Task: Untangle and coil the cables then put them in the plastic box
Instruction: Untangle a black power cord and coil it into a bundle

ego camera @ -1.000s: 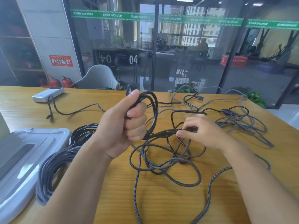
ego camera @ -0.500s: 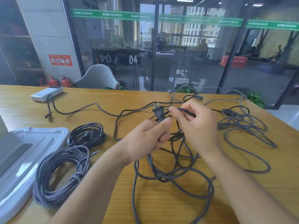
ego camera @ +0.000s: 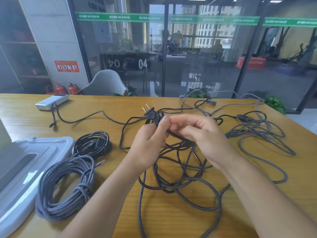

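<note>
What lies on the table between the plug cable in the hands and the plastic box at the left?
Two coiled bundles: a black coil and a grey braided coil, beside the plastic box. Both lie flat.

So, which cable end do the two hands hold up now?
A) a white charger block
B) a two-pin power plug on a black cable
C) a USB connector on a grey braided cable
B: the left hand and the right hand grip the black cable, and its two-pin plug sticks up above the fingers.
</note>
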Action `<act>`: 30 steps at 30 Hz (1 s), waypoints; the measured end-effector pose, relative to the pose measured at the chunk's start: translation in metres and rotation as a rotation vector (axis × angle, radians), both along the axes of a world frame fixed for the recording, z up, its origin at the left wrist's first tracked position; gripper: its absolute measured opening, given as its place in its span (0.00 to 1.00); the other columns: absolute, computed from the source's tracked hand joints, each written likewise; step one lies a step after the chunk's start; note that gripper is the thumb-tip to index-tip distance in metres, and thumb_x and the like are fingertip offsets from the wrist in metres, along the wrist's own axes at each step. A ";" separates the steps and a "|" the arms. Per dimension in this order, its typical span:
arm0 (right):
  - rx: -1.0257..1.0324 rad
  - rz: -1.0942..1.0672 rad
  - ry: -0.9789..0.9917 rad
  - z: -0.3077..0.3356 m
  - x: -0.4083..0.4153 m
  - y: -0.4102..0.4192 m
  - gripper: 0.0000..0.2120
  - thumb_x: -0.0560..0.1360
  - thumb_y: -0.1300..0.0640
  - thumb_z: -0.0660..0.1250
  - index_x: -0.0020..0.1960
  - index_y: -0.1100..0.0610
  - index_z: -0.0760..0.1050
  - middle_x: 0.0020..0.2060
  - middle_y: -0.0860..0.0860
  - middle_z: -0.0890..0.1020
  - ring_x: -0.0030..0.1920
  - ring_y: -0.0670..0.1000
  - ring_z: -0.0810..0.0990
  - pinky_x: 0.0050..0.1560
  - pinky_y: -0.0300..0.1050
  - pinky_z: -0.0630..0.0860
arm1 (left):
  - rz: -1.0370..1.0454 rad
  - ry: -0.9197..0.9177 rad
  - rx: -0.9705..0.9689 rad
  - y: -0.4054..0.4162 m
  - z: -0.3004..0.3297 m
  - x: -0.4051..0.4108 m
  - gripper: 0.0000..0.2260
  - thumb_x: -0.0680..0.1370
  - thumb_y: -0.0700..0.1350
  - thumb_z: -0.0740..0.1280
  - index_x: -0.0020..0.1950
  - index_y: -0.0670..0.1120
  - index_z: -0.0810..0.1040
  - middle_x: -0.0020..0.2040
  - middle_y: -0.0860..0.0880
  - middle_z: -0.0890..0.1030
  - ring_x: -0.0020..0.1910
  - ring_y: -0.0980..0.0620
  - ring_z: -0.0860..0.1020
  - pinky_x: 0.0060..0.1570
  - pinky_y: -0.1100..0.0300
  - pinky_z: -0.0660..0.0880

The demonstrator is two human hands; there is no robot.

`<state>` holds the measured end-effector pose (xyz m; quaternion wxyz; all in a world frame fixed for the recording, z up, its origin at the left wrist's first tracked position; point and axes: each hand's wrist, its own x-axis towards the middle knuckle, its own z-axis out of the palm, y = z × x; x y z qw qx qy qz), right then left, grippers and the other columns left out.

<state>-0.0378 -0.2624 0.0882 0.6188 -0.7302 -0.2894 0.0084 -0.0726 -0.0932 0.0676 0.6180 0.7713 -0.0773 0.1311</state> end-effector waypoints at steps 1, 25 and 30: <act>-0.007 -0.004 0.002 0.002 0.001 -0.004 0.19 0.82 0.71 0.61 0.62 0.53 0.83 0.48 0.50 0.88 0.55 0.47 0.86 0.59 0.41 0.79 | 0.031 -0.005 0.010 0.000 -0.001 0.002 0.28 0.85 0.59 0.57 0.34 0.40 0.67 0.30 0.47 0.60 0.31 0.48 0.56 0.32 0.53 0.54; -0.585 -0.201 -0.348 -0.037 0.037 -0.005 0.14 0.79 0.38 0.65 0.55 0.42 0.84 0.43 0.41 0.79 0.42 0.41 0.76 0.43 0.40 0.70 | -0.195 0.016 -0.629 0.015 0.024 -0.010 0.23 0.88 0.56 0.52 0.35 0.49 0.64 0.28 0.52 0.56 0.27 0.52 0.53 0.32 0.55 0.51; -0.328 -0.463 -0.753 -0.030 0.025 -0.001 0.13 0.84 0.49 0.59 0.59 0.51 0.80 0.41 0.41 0.83 0.41 0.44 0.82 0.42 0.47 0.78 | -0.168 0.007 -0.555 0.012 0.028 -0.012 0.23 0.87 0.55 0.52 0.33 0.49 0.62 0.28 0.51 0.54 0.27 0.52 0.51 0.30 0.56 0.50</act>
